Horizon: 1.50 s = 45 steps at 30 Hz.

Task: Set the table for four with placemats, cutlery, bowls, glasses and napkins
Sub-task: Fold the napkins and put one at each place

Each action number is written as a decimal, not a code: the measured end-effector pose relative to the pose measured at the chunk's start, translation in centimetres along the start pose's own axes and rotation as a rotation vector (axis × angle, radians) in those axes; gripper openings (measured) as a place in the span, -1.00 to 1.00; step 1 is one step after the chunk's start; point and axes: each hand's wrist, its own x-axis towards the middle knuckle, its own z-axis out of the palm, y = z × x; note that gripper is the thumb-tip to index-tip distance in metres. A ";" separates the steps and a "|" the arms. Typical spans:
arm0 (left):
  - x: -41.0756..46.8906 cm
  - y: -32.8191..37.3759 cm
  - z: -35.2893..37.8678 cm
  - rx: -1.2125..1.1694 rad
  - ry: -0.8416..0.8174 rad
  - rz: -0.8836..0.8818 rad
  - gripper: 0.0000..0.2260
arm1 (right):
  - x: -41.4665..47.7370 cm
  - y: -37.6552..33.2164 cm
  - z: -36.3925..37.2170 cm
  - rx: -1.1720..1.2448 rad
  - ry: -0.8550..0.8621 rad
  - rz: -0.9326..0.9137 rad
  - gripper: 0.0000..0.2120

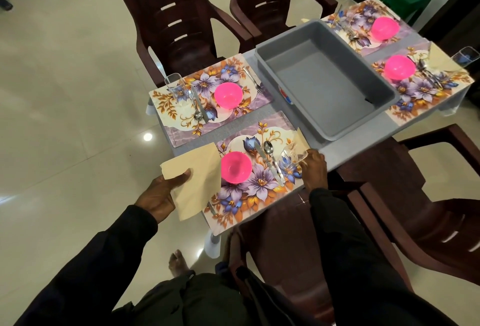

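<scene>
The step in hand is the napkin for the nearest setting. The left hand [161, 193] grips a beige paper napkin [197, 177] by its corner, thumb on top, holding it over the left edge of the near floral placemat [262, 185], just beside the pink plastic bowl [235, 167]. A steel fork [211, 207] shows only its handle below the napkin. The right hand [314, 167] closes its fingertips on the side of a clear drinking glass [294, 153] at the mat's right edge, next to the steel knife [267, 164] and steel spoon [268, 147]. The grey plastic tub [324, 86] holds nothing. Next, the napkin probably needs laying flat by the fork and letting go; the opposite placemat [181, 115] shows no napkin, so it likely follows
</scene>
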 end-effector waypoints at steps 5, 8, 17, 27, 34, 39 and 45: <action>0.0 0.0 -0.6 -0.012 -0.006 -0.012 -0.62 | -1.0 1.1 -0.3 0.065 0.044 -0.184 -0.82; 0.1 -0.1 -1.0 -0.023 -0.033 -0.021 -0.61 | -2.1 1.0 -0.6 0.255 0.128 -0.008 -0.84; 0.5 0.2 -2.7 -0.078 -0.101 -0.059 -0.57 | -10.7 -6.8 -6.2 0.603 0.427 0.300 -0.76; -0.2 4.4 -6.7 -0.149 -0.247 -0.080 -0.58 | -13.7 -25.2 -10.0 0.863 0.194 0.096 -0.85; 0.1 11.2 -13.2 -0.123 -0.391 -0.122 -0.61 | -11.1 -39.1 -8.7 1.105 -0.227 0.122 -0.79; 0.9 15.6 -19.2 -0.200 -0.386 -0.094 -0.62 | -10.2 -45.6 -8.5 1.154 -0.199 0.080 -0.76; 2.1 19.2 -23.4 -0.253 -0.402 -0.100 -0.57 | -9.2 -50.9 -8.6 1.082 -0.292 -0.077 -0.61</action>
